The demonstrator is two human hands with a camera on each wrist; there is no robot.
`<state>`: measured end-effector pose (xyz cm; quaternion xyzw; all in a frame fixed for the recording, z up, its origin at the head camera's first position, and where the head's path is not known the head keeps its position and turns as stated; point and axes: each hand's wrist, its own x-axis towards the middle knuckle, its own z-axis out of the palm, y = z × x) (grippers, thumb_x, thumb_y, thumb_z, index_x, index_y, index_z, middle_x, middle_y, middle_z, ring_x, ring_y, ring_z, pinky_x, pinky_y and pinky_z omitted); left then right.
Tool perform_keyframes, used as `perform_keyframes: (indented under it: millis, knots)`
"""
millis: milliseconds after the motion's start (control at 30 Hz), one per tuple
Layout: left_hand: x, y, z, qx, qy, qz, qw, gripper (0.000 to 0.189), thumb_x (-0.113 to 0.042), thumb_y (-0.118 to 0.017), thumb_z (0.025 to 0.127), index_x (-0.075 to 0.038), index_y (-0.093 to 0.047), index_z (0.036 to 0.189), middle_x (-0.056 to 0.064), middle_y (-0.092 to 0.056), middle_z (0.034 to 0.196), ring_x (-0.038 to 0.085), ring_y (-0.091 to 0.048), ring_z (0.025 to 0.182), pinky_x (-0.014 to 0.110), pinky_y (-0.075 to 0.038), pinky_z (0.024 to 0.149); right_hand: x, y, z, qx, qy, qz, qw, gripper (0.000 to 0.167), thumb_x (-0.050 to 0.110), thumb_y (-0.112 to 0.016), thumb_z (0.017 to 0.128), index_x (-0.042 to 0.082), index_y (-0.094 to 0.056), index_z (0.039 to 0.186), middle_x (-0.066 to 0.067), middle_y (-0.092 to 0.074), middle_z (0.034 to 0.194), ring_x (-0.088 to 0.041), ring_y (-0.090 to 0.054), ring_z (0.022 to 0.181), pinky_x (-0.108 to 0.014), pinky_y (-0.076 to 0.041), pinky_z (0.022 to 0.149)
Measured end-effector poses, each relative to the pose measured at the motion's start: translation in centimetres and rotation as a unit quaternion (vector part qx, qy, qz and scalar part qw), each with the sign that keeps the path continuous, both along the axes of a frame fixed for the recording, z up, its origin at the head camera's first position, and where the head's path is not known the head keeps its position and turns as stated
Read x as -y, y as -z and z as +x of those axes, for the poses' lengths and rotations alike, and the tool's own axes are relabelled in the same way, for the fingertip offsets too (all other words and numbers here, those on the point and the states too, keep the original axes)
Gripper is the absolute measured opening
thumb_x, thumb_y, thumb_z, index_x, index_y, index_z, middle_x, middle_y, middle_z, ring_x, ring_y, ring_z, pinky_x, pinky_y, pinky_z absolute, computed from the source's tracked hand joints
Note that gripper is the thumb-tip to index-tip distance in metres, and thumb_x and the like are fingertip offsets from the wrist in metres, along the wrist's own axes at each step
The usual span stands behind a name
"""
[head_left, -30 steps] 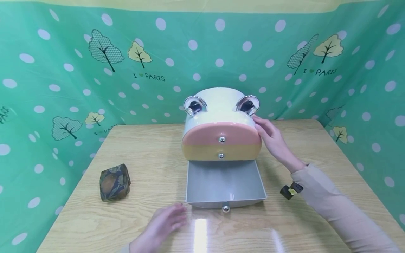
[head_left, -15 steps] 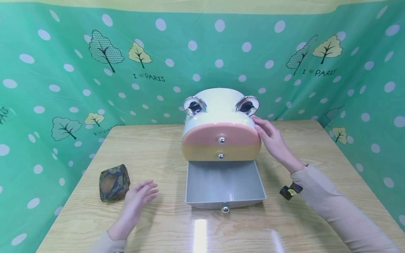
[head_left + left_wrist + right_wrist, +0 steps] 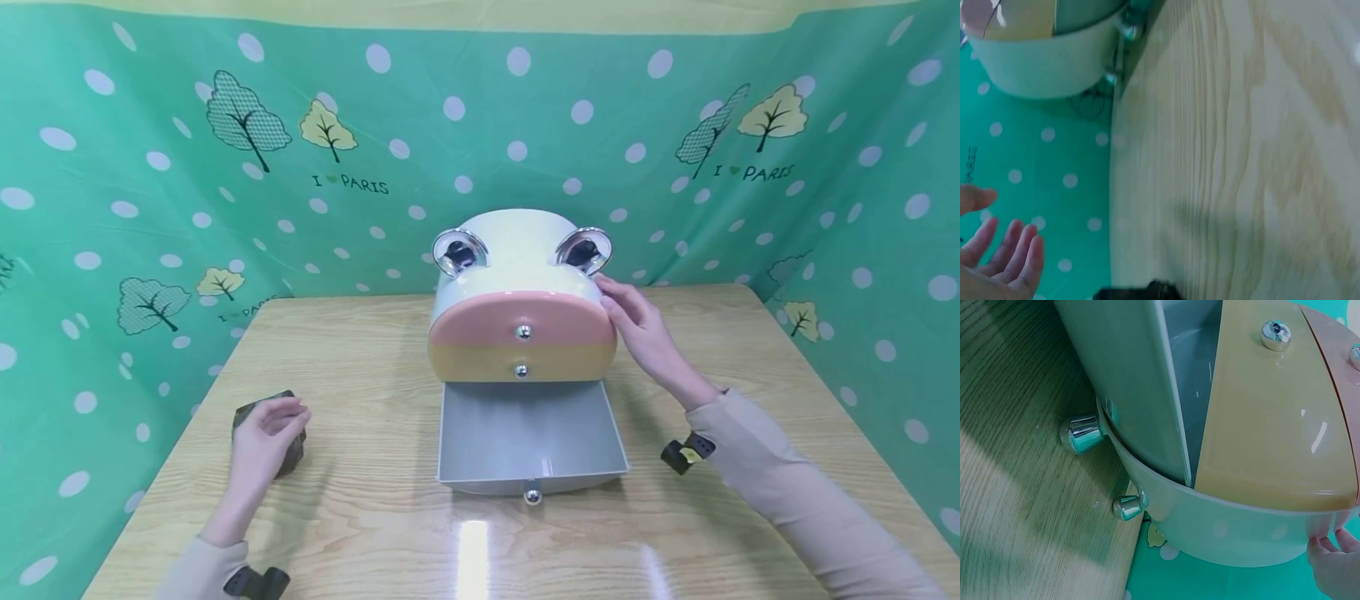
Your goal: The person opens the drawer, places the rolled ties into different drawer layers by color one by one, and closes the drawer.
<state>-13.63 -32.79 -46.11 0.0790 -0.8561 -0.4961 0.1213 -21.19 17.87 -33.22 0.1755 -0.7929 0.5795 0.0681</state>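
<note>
Your left hand [image 3: 262, 435] has moved leftward, now loosely spread over the dark floral folded cloth bundle [image 3: 293, 455], lower left; contact I can't tell. Your right hand's [image 3: 643, 332] extended fingers touch the glossy white frog-shaped drawer cabinet [image 3: 517, 262], centre.

Head view: the left hand [image 3: 258, 446] covers much of the dark bundle [image 3: 295, 457]; whether they touch cannot be told. The near edge crops the left sleeve [image 3: 198, 571] and the right sleeve [image 3: 802, 492]. Left wrist view: the left hand is cut off at left, the cabinet [image 3: 1047, 69] at top. Right wrist view: the right edge truncates the right hand [image 3: 1338, 569].
</note>
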Motion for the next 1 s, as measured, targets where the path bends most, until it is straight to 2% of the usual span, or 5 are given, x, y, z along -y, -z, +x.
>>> perform_keyframes:
  millis: [167,567,767,900,1000]
  knots:
    - [4.3,3.3,-2.1,-0.038,-0.040,-0.099,0.9935,0.039,-0.042,-0.060,0.081,-0.021,-0.054,0.114,-0.007,-0.060,0.102,-0.002,-0.055,0.085,0.007,-0.044,0.068,0.0,0.1,-0.1,0.000,0.002,-0.001,1.0000,0.040,0.022,-0.042,0.094,0.002,-0.040,0.129,-0.008,-0.031,0.141,-0.024,-0.027,0.129,-0.043,-0.024,0.106]
    - [9.2,2.7,-3.0,-0.024,0.001,-0.194,0.9806,0.045,-0.045,-0.060,0.079,-0.025,-0.053,0.119,0.002,-0.056,0.112,-0.001,-0.051,0.092,0.009,-0.044,0.067,0.0,0.0,-0.1,-0.002,-0.001,-0.004,1.0000,0.039,0.021,-0.042,0.094,0.001,-0.040,0.128,-0.008,-0.031,0.141,-0.024,-0.026,0.129,-0.042,-0.024,0.106]
    - [7.9,-1.0,-1.6,0.007,0.048,-0.168,0.9845,0.049,-0.034,-0.062,0.082,-0.014,-0.049,0.125,0.012,-0.047,0.126,0.026,-0.038,0.119,0.036,-0.038,0.093,0.0,0.0,0.0,0.001,-0.001,-0.001,1.0000,0.039,0.023,-0.042,0.094,0.002,-0.040,0.128,-0.007,-0.031,0.141,-0.023,-0.026,0.130,-0.042,-0.023,0.106]
    - [5.9,-4.0,-0.3,0.007,0.094,-0.152,0.9839,0.052,-0.028,-0.059,0.085,-0.003,-0.044,0.127,0.023,-0.040,0.130,0.039,-0.027,0.123,0.055,-0.024,0.097,0.0,0.1,-0.1,0.003,0.001,0.004,1.0000,0.040,0.023,-0.042,0.094,0.003,-0.040,0.128,-0.007,-0.031,0.141,-0.023,-0.026,0.130,-0.042,-0.023,0.106]
    - [5.4,-4.9,0.0,0.020,0.107,-0.154,0.9821,0.055,-0.029,-0.058,0.086,0.000,-0.040,0.129,0.026,-0.033,0.134,0.043,-0.021,0.124,0.058,-0.021,0.098,0.0,0.0,-0.1,0.003,0.002,0.004,1.0000,0.040,0.023,-0.042,0.094,0.003,-0.039,0.129,-0.007,-0.031,0.141,-0.023,-0.026,0.129,-0.042,-0.024,0.106]
